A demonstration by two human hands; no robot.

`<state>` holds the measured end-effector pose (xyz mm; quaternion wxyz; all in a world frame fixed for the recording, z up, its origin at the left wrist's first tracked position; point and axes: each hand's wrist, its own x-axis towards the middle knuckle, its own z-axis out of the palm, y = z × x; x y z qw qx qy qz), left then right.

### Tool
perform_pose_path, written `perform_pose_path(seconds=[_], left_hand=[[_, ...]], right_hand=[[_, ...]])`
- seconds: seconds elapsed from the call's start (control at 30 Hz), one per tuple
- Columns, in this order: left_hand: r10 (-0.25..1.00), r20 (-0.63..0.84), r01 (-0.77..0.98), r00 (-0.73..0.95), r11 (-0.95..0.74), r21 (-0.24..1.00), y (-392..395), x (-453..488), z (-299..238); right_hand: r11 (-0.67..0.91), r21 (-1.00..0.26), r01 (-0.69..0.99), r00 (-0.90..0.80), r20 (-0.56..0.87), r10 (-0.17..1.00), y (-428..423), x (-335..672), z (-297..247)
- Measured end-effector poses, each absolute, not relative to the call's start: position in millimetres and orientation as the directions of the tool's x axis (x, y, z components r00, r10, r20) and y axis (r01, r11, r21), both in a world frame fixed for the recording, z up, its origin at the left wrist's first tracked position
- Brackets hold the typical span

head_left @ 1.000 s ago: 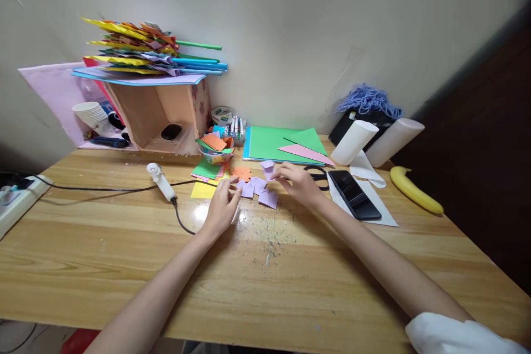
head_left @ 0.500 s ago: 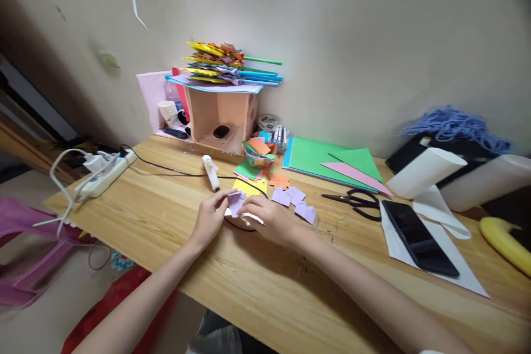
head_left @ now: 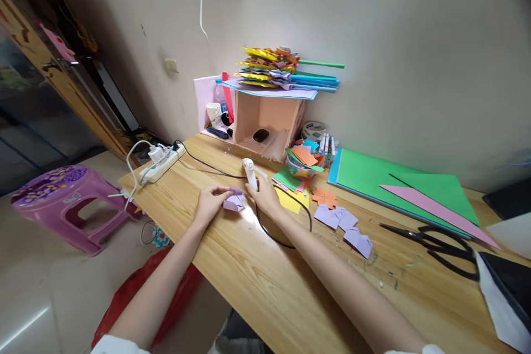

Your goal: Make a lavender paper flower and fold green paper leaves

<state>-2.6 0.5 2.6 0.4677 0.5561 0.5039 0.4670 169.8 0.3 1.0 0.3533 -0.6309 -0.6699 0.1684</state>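
My left hand (head_left: 208, 206) pinches a small folded purple paper piece (head_left: 234, 203) just above the wooden table. Around the handle of a white hot glue gun (head_left: 250, 172) my right hand (head_left: 266, 197) is closed. The gun points up and away, close to the purple paper, and its black cord (head_left: 309, 221) loops below my right wrist. Right of this hand lie a yellow paper sheet (head_left: 292, 199), orange paper cutouts (head_left: 324, 197) and several folded purple pieces (head_left: 346, 220).
Behind the hands stands an open cardboard box (head_left: 246, 116) topped with colourful paper crafts (head_left: 267, 63). A bowl of paper scraps (head_left: 301, 168) sits beside it. Black scissors (head_left: 431, 239) and green sheets (head_left: 365, 174) lie rightward. A power strip (head_left: 166, 165) rests at the left edge.
My right hand has left the purple paper and taken hold of the glue gun. My left hand still holds the paper. The view has turned left, showing more of the purple stool.
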Motion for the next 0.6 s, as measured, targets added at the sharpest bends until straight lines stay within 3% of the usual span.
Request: perform_pose_path(seconds=[0.23,0.43,0.6], left_hand=[[0.999,0.03,0.15,-0.019,-0.027,0.988,5.3,-10.4,-3.0],[0.998,0.033,0.172,-0.061,-0.022,0.985,4.0,-10.1,-0.8],[0.998,0.01,0.187,-0.069,0.003,0.982,4.4,-9.8,-3.6]], right_hand=[[0.101,-0.665,0.74,0.058,0.213,0.975,0.1,172.8,4.6],[0.289,-0.806,0.516,-0.038,0.316,0.948,-44.0,189.0,14.8],[0.272,-0.876,0.398,-0.091,0.258,0.962,-66.8,189.2,10.2]])
